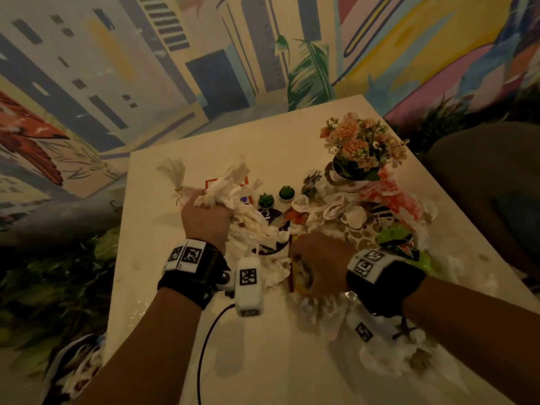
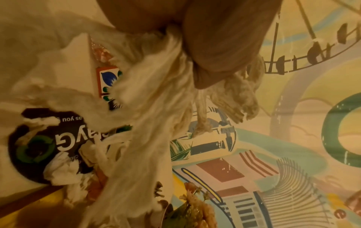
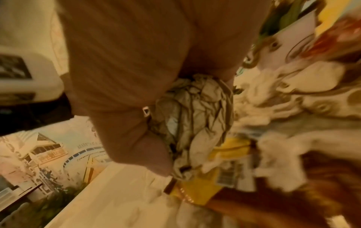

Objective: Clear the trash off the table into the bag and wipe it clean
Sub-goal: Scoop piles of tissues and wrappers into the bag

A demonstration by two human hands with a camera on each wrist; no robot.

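Note:
A heap of crumpled white tissues (image 1: 257,226) and wrappers covers the middle of the cream table (image 1: 163,287). My left hand (image 1: 204,217) grips a bunch of white tissue (image 1: 225,185), lifted off the heap; the left wrist view shows the tissue (image 2: 156,95) trailing from my curled fingers (image 2: 220,46). My right hand (image 1: 315,261) is fisted over a crumpled paper ball (image 3: 195,123), just above a yellow wrapper (image 3: 199,189). A dark round printed wrapper (image 2: 48,146) lies among the tissues. A green wrapper (image 1: 400,244) sits behind my right wrist.
A pot of peach flowers (image 1: 359,147) stands at the table's far right, with two tiny green cactus pots (image 1: 276,197) beside the heap. Clear crinkled plastic (image 1: 327,311) lies under my right wrist. A white printed bag (image 1: 79,369) hangs off the table's near left edge. A painted wall rises behind.

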